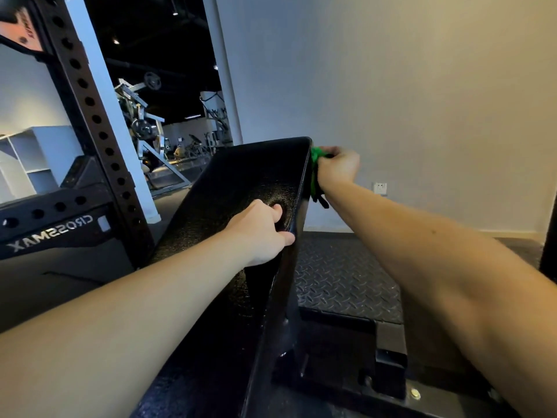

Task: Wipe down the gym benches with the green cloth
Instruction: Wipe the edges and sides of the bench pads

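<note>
A black padded bench (241,182) slopes up and away. The left hand (259,230) grips its right edge partway up. At the top right corner the right hand (339,165) holds a green cloth (316,155) against the side, with part of it hanging down. Its frame (346,357) stands on a diamond-pattern floor (337,267), with a rack (90,116) just beside it on the left.
</note>
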Demonstrator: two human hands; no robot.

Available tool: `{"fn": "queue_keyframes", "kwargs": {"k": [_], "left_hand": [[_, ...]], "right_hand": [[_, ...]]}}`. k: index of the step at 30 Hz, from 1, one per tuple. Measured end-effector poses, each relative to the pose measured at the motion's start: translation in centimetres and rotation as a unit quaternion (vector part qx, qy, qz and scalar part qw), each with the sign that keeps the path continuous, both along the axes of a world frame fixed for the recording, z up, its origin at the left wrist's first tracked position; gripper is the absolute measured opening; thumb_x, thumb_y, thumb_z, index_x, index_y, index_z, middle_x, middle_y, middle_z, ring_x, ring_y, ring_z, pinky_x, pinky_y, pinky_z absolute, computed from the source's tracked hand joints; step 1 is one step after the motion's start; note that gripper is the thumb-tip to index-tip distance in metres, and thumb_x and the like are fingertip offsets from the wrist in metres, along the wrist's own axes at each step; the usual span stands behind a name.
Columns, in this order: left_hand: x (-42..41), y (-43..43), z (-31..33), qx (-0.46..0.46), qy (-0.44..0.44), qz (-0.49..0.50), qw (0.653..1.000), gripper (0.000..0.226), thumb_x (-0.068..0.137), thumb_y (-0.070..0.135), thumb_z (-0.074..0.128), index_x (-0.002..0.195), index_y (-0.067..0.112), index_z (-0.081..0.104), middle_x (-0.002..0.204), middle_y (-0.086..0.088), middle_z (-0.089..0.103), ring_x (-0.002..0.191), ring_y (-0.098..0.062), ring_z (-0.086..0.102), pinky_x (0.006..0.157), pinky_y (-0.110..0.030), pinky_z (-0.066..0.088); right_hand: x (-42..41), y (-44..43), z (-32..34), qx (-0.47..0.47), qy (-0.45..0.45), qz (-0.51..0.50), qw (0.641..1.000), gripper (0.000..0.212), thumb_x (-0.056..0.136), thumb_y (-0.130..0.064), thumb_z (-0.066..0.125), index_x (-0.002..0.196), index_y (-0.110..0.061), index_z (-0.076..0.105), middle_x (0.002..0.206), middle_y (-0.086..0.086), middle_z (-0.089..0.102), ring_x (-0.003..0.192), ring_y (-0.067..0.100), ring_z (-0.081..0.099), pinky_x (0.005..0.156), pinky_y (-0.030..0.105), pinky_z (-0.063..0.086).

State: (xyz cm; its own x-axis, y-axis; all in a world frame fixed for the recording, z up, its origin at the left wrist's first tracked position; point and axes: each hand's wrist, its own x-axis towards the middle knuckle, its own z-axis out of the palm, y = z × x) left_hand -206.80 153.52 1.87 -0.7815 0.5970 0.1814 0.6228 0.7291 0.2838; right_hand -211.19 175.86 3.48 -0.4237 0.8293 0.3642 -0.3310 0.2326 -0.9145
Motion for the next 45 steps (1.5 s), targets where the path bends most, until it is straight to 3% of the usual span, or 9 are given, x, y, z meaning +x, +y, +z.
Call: {"fn": "queue_keyframes", "kwargs": {"k": [7,13,17,22,29,33,36,42,45], "left_hand": [[0.4,0.1,0.2,-0.008,0.0,0.011,1.0,0.081,0.092,0.051,0.066,0.159,0.03,0.026,0.159,-0.004,0.03,0.141,-0.035,0.04,0.113,-0.047,0.04],[1.0,0.1,0.4,-0.023,0.013,0.017,1.0,0.079,0.095,0.05,0.062,0.16,0.029,0.023,0.159,-0.005,0.029,0.14,-0.038,0.041,0.111,-0.048,0.042],[1.3,0.1,0.3,-0.025,0.01,0.015,1.0,0.079,0.095,0.05,0.062,0.16,0.028,0.022,0.161,-0.005,0.026,0.142,-0.037,0.04,0.112,-0.048,0.041],[0.8,0.0,0.2,-0.009,0.008,0.01,1.0,0.079,0.093,0.05,0.064,0.159,0.028,0.026,0.16,-0.003,0.028,0.141,-0.034,0.041,0.111,-0.047,0.042],[0.3,0.1,0.0,-0.013,0.011,0.013,1.0,0.08,0.092,0.051,0.064,0.159,0.029,0.026,0.164,-0.001,0.02,0.144,-0.032,0.039,0.114,-0.048,0.039],[0.7,0.3,0.2,-0.022,0.01,0.012,1.0,0.08,0.094,0.05,0.063,0.16,0.028,0.023,0.164,-0.002,0.019,0.143,-0.033,0.04,0.113,-0.048,0.04],[1.1,0.4,0.5,-0.036,0.012,0.019,0.999,0.078,0.096,0.049,0.061,0.16,0.028,0.022,0.161,-0.005,0.026,0.142,-0.037,0.039,0.113,-0.048,0.04],[1.3,0.2,0.3,-0.031,0.024,0.018,0.999,0.078,0.095,0.05,0.061,0.16,0.027,0.024,0.156,-0.005,0.031,0.139,-0.035,0.042,0.111,-0.047,0.042],[1.5,0.1,0.3,-0.036,0.028,0.022,0.999,0.078,0.096,0.05,0.061,0.16,0.027,0.024,0.156,-0.005,0.031,0.139,-0.035,0.043,0.111,-0.046,0.042]], "right_hand": [[-0.9,1.9,1.2,-0.017,0.031,-0.056,0.998,0.02,0.094,0.001,0.055,0.101,-0.011,0.069,0.098,0.005,0.072,0.09,0.019,0.068,0.087,0.03,0.056],[0.3,1.8,2.6,-0.078,-0.011,0.192,0.978,0.032,0.084,-0.032,0.082,0.106,-0.01,0.075,0.094,0.007,0.076,0.082,0.023,0.074,0.078,0.036,0.062],[0.8,2.3,1.7,-0.027,-0.025,0.17,0.985,0.028,0.098,-0.005,0.06,0.119,-0.018,0.075,0.115,0.011,0.071,0.1,0.025,0.068,0.088,0.035,0.058],[3.4,-0.4,-1.3,0.009,-0.012,0.141,0.99,0.039,0.093,0.005,0.065,0.13,-0.008,0.067,0.118,0.014,0.068,0.093,0.018,0.067,0.078,0.023,0.056],[6.1,-4.3,-5.2,0.019,0.002,0.12,0.993,0.033,0.09,-0.006,0.074,0.123,-0.009,0.072,0.112,-0.001,0.071,0.103,0.013,0.069,0.097,0.028,0.054],[1.5,-1.7,-0.4,-0.087,0.018,0.069,0.994,0.019,0.091,-0.004,0.068,0.107,-0.013,0.075,0.099,0.005,0.075,0.091,0.02,0.073,0.071,0.028,0.06],[0.0,0.1,1.3,-0.105,0.002,0.058,0.993,0.017,0.093,-0.002,0.063,0.096,-0.018,0.069,0.102,0.006,0.072,0.096,0.023,0.07,0.086,0.034,0.06],[2.3,-1.9,-1.8,-0.036,0.011,0.103,0.994,0.024,0.1,-0.009,0.062,0.121,-0.01,0.072,0.09,0.004,0.071,0.076,0.02,0.066,0.05,0.027,0.051],[5.6,-4.7,-5.7,0.011,0.005,0.109,0.994,0.024,0.094,-0.009,0.07,0.118,-0.01,0.074,0.094,0.0,0.073,0.083,0.014,0.069,0.071,0.03,0.057]]}}
